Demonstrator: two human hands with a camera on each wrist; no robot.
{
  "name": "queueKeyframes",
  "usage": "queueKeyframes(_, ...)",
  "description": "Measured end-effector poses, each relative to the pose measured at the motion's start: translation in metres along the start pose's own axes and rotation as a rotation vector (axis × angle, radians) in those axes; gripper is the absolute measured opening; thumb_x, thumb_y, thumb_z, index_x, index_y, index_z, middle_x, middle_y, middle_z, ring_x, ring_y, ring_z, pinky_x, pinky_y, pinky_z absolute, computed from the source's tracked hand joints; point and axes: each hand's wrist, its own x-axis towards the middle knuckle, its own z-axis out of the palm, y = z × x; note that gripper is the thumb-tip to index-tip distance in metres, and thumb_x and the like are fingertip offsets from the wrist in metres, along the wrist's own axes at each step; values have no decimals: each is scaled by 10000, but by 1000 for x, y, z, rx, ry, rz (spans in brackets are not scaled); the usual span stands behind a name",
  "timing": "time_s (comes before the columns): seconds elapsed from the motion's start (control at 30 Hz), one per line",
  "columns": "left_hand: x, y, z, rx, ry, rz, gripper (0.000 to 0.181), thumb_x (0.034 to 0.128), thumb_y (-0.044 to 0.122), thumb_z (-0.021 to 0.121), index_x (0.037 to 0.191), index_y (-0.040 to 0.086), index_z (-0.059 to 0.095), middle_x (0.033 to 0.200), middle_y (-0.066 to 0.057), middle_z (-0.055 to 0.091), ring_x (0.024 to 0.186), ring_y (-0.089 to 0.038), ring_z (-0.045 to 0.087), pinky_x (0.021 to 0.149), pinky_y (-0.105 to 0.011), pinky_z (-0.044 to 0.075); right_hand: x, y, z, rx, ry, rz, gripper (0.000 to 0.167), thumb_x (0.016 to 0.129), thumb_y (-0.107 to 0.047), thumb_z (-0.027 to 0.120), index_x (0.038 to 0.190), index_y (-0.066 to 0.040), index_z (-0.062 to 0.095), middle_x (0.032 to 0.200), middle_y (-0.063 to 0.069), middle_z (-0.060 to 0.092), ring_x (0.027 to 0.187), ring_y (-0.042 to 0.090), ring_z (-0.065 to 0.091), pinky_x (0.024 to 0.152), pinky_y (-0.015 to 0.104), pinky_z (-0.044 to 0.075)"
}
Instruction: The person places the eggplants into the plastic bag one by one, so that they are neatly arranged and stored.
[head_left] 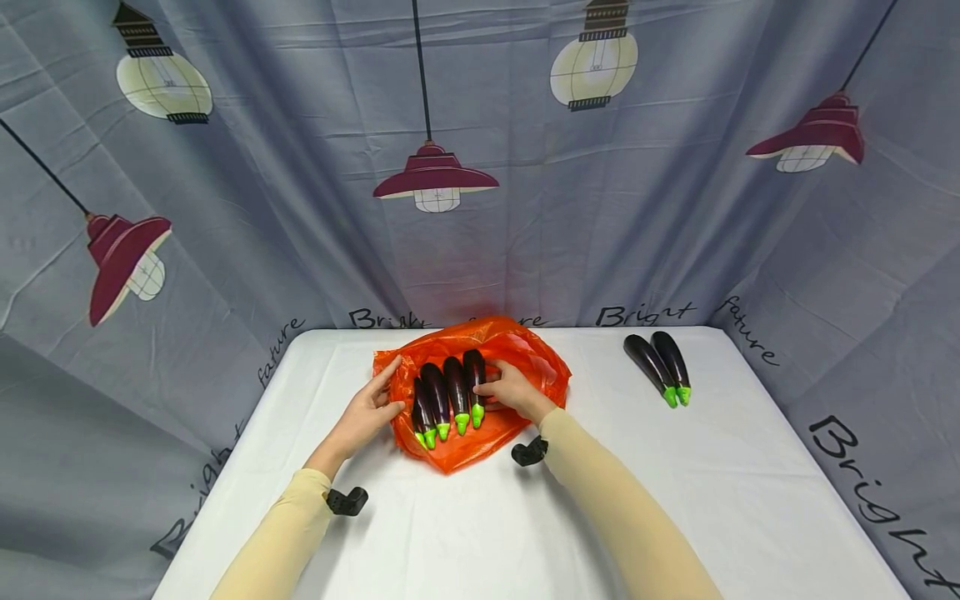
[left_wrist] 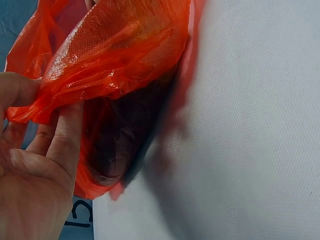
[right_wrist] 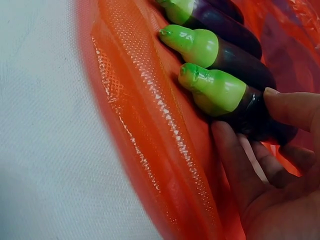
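Observation:
An orange plastic bag point(head_left: 442, 457) lies spread on the table with several dark purple, green-capped eggplants point(head_left: 437, 392) side by side on it. My left hand point(head_left: 363, 421) is at the bag's left edge; in the left wrist view, its thumb and fingers pinch a fold of the film. My right hand point(head_left: 517, 392) holds the rightmost eggplant point(head_left: 475, 371) in the bag. Seen from the right wrist, the thumb point(right_wrist: 290, 107) lies on its upper side and the fingers reach along its other side. Part of that eggplant is hidden by the hand.
Two more eggplants point(head_left: 660, 367) lie together at the back right of the white table point(head_left: 637, 492). Behind and around the table hangs a grey curtain point(head_left: 480, 258) printed with lamps and lettering. Both wrists wear a small black camera mount point(head_left: 347, 502).

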Motion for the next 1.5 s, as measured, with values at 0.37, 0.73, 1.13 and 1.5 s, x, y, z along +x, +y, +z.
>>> queueKeyframes(0.37, -1, 0, -1, 7, -4, -3, 808, 988, 7, 610, 1641, 320, 250, 1628, -202, 294, 1341, -374, 503, 936, -265, 521, 0, 2, 1, -37, 2, -19, 686, 933, -52, 736, 1538, -6, 416, 1229, 227, 625, 974, 305, 682, 813, 430, 605)
queueKeyframes(0.73, -3, 2, -1, 2, -2, -13, 810, 990, 5, 609, 1631, 360, 265, 1626, -176, 308, 1336, -360, 508, 916, -261, 529, -1, 3, -1, -47, 9, -35, 637, 927, -32, 732, 1492, 52, 450, 1179, 237, 639, 937, 309, 686, 780, 434, 612)
queueKeyframes(1.13, -2, -3, -1, -9, -9, 15, 809, 987, -34, 591, 1644, 291, 249, 1588, -244, 351, 1314, -388, 526, 915, -257, 532, -7, 0, -4, -62, -21, -65, 666, 909, -25, 739, 1497, 56, 436, 1245, 251, 623, 931, 281, 693, 780, 425, 613)
queueKeyframes(1.5, -3, -1, -1, 4, 0, 10, 810, 987, -17, 603, 1635, 332, 266, 1619, -195, 316, 1314, -355, 532, 921, -262, 532, -15, -8, -8, -231, -10, -120, 673, 881, -85, 783, 1468, 44, 480, 1278, 243, 621, 999, 305, 665, 818, 416, 604)
